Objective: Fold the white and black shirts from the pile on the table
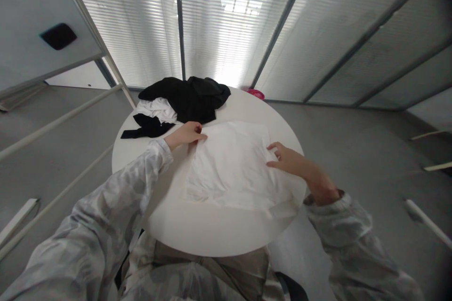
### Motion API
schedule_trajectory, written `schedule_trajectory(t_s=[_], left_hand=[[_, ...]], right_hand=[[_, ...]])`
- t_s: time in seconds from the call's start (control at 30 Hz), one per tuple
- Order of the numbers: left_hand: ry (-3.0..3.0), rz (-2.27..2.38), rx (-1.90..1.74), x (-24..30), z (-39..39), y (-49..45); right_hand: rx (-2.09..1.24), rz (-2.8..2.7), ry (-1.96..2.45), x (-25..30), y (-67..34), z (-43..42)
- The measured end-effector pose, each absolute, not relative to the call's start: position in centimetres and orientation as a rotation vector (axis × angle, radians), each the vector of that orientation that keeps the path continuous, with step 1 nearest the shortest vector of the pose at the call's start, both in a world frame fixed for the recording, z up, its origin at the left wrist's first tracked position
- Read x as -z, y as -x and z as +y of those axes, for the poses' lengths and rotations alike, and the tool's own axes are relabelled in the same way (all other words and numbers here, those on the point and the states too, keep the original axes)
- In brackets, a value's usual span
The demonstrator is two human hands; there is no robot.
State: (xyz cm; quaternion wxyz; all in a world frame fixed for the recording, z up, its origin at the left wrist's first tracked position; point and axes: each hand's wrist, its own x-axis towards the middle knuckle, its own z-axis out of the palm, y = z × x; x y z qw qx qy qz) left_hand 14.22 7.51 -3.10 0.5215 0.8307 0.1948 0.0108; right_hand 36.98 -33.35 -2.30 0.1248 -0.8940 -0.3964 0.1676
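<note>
1. We have a white shirt (229, 164) lying flat in the middle of the round table (197, 225), its near edge close to the table's near rim.
2. Our left hand (185, 134) lies at the shirt's far left corner, fingers pressed together and tips on the cloth; we cannot tell whether it pinches the fabric.
3. Our right hand (289, 160) rests on the shirt's right edge, fingers loosely spread, thumb apart from the forefinger, clasping nothing.
4. A black pile (190, 99) of clothes sits at the far left of the table, just beyond our left hand, with a white piece (157, 109) tucked into its left side.
5. A small pink thing (254, 93) shows at the table's far rim.
</note>
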Motion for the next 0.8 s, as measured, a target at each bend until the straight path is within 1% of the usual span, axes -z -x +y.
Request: schedule_trajectory(t_s=[0.07,0.1,0.17,0.23,0.3,0.47,0.6,0.8], left_hand=[[-1.989,0.479,0.031,2.7,7.3,-14.5],[-1.989,0.499,0.033,2.5,7.2,-14.7],[-1.975,0.555,-0.007,2.3,6.8,-15.4],[-1.962,0.597,-0.079,2.3,6.3,-16.2],[-1.962,0.612,-0.133,2.6,5.7,-17.0],[-2.072,0.532,-0.238,3.2,5.1,-18.2],[-2.139,0.454,-0.226,2.9,5.0,-19.2],[-1.849,0.513,-0.128,2.3,4.6,-21.5]], right_hand=[[-0.507,-1.112,2.672,2.0,-37.1,-34.4],[-0.444,-1.086,2.719,1.8,-37.1,-34.6],[-0.184,-1.067,2.775,1.4,-36.7,-34.4],[0.098,-1.118,2.723,1.0,-36.1,-33.3],[0.245,-1.188,2.622,1.0,-35.6,-31.5],[0.213,-1.222,2.501,3.1,-35.4,-27.4],[0.166,-1.257,2.471,5.3,-35.6,-26.8],[0.170,-1.304,2.447,6.7,-36.3,-27.3]])
